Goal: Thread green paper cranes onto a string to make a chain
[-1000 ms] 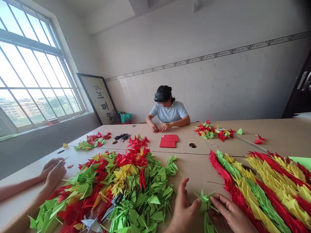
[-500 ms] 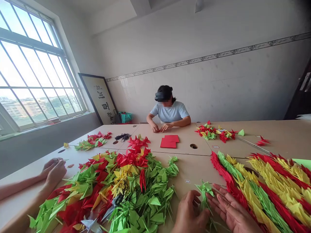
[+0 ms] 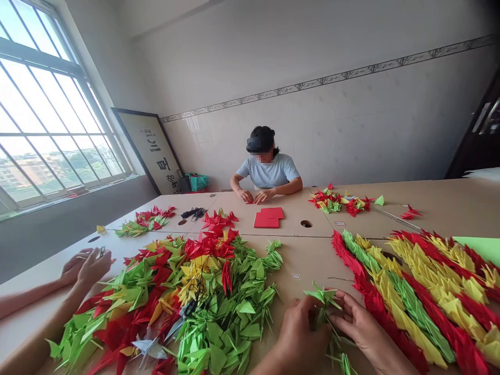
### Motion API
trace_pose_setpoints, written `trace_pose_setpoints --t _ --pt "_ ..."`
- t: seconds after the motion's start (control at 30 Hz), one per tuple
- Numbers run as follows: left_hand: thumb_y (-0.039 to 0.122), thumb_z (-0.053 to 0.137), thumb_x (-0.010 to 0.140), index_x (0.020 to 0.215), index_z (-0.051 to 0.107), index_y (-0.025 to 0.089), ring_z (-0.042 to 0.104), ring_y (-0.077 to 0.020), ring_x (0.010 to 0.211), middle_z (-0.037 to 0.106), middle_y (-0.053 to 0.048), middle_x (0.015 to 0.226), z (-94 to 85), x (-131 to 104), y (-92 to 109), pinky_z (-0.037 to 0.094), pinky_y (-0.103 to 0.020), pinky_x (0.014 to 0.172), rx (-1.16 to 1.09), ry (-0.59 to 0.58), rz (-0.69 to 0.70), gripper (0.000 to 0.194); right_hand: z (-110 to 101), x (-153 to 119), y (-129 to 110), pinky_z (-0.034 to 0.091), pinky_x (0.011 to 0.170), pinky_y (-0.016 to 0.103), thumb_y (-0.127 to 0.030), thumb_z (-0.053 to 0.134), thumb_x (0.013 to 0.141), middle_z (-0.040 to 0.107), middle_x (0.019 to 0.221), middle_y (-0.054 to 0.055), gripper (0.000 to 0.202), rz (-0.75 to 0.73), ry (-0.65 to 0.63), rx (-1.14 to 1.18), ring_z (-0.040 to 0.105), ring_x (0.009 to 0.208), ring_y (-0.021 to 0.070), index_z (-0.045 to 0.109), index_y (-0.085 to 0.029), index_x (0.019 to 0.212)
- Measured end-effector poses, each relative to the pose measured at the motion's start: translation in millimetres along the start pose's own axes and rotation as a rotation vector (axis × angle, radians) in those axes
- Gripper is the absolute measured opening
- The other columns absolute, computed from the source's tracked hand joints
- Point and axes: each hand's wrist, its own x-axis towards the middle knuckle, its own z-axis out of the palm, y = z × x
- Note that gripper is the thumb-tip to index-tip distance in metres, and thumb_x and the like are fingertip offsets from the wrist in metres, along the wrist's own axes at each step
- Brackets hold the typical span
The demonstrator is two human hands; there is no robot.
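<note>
Low and just right of centre, at the near side of the tabletop [image 3: 300,252], here's the action: my left hand [image 3: 304,328] is curled closed around a strand of green folded paper [image 3: 325,296], and my right hand [image 3: 363,328] comes in from the other side, fingers bent, tips against the paper; whether they pinch it, I cannot tell. What writing do we have? Over by the window, a dark-framed panel [image 3: 147,152] leans at a tilt, bold black characters down its pale face, and I can make out 川 and 百. Just beyond my hands lies a small white label [image 3: 296,276], and farther off another white label [image 3: 339,223], both with print too small for me to read. Back to my strand, and what a look: bright leaf-green, thin pointed tips fanning out above my fingers, crisp flat folds, and more green points trailing below, partly hidden by my hands. On my left sprawls a big heap [image 3: 222,323], green nearest me, red and yellow beyond. On my right, garlands [image 3: 422,304] run in slanting rows of red, yellow and green. Across from me, a person in pale blue [image 3: 269,172] bends over red paper.
</note>
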Motion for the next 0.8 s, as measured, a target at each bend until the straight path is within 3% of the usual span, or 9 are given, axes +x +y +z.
trace_pose_setpoints --t 0.17,0.37,0.57,0.8 --pt "0.008 0.056 0.065 0.082 0.061 0.015 0.04 -0.0099 0.056 0.051 0.003 0.061 -1.5 0.9 5.8 0.03 -0.021 0.054 -0.279 -0.081 -0.023 0.019 -0.7 1.0 -0.1 0.05 0.068 0.03 -0.04 0.065 0.071 0.07 0.096 0.004 0.048 0.013 0.021 -0.098 0.064 0.081 0.0206 0.054 -0.022 0.114" --pt "0.007 0.057 0.064 0.088 0.06 0.015 0.051 -0.0131 0.067 0.058 -0.001 0.076 -5.7 -0.5 9.3 0.037 -0.023 0.061 -0.401 -0.204 -0.058 0.026 0.0 -2.2 -4.5 0.038 0.049 0.023 -0.042 0.062 0.076 0.069 0.091 0.002 0.049 0.026 0.009 -0.158 0.057 0.064 0.0142 0.05 -0.022 0.119" --pt "0.008 0.061 0.062 0.09 0.054 0.016 0.051 -0.0113 0.067 0.054 0.001 0.073 -4.8 0.2 10.4 0.037 -0.021 0.062 -0.57 -0.24 -0.085 0.03 -0.2 1.2 -2.7 0.035 0.047 0.023 -0.04 0.067 0.069 0.069 0.079 0.0 0.045 0.024 0.029 -0.134 0.055 0.056 0.0136 0.056 -0.02 0.107" --pt "0.023 0.072 0.054 0.079 0.054 0.016 0.046 -0.0075 0.056 0.053 0.003 0.074 -8.6 1.8 15.6 0.038 -0.019 0.051 -0.739 -0.238 -0.249 0.031 -8.0 9.0 3.4 0.038 0.048 0.024 -0.037 0.067 0.065 0.061 0.064 -0.005 0.04 -0.035 0.203 -0.122 0.052 0.055 0.0147 0.054 -0.022 0.1"
